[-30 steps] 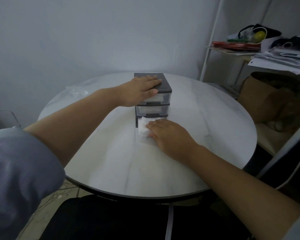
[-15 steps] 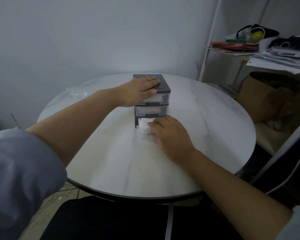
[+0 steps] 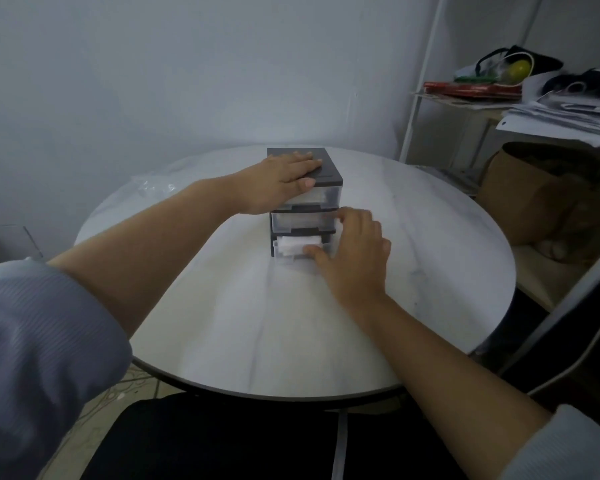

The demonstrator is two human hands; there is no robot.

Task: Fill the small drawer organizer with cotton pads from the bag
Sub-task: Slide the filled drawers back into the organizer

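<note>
A small dark-framed drawer organizer (image 3: 329, 169) with three clear drawers stands near the middle of the round table (image 3: 291, 323). My left hand (image 3: 281, 183) lies flat on its top. The bottom drawer (image 3: 284, 256) sticks out only slightly, and white cotton pads (image 3: 297, 244) show inside it. My right hand (image 3: 352, 252) presses against that drawer's front right side, thumb on the front and fingers along the organizer's side. A clear plastic bag (image 3: 153, 185) lies on the table at the far left.
A white metal shelf (image 3: 465, 102) at the right holds papers, red books and bags. A brown paper bag (image 3: 534, 192) stands below it. A dark chair (image 3: 568, 327) with a white cable sits at the table's right edge.
The bottom drawer has slid back into the organizer, pushed by my right hand, which moved forward with it. My left hand stayed flat on the top.
</note>
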